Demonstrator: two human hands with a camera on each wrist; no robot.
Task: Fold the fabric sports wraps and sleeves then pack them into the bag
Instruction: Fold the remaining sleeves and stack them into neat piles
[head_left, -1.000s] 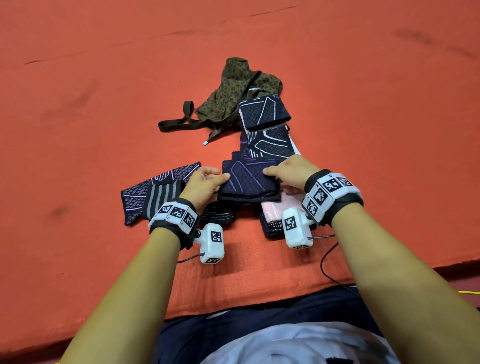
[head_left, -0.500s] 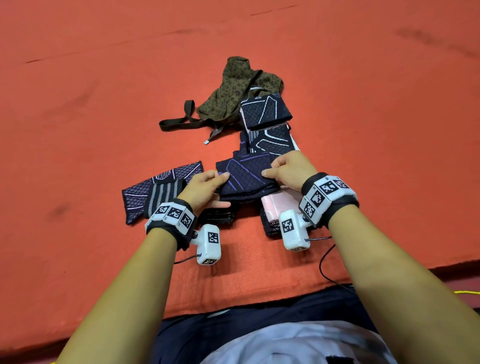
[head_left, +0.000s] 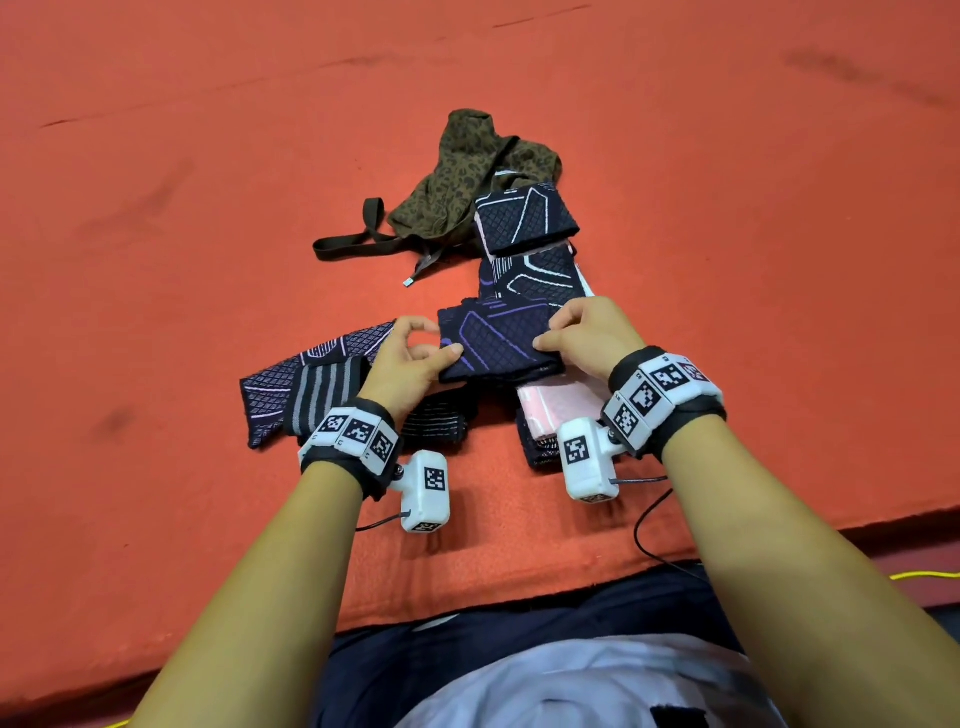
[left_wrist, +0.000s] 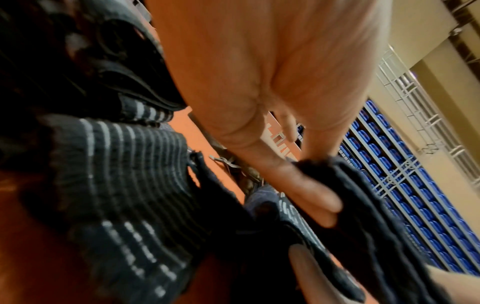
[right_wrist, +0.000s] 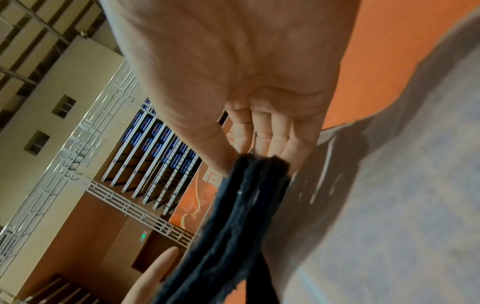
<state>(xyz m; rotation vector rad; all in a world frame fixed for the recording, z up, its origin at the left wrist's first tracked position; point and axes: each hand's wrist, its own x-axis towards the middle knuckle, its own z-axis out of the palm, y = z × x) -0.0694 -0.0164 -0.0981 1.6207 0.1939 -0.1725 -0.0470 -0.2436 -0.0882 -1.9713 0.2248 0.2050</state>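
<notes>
Together, left hand (head_left: 410, 358) and right hand (head_left: 587, 338) pinch a folded navy sleeve (head_left: 498, 345) near the orange mat's (head_left: 208, 208) front edge.

Orange mat (head_left: 208, 260) forms the work surface; blue stadium seats (left_wrist: 405, 185) and white railings (right_wrist: 78, 144) occupy the background.

Head looks down; wrists close, share sleeve (head_left: 496, 345).
</notes>
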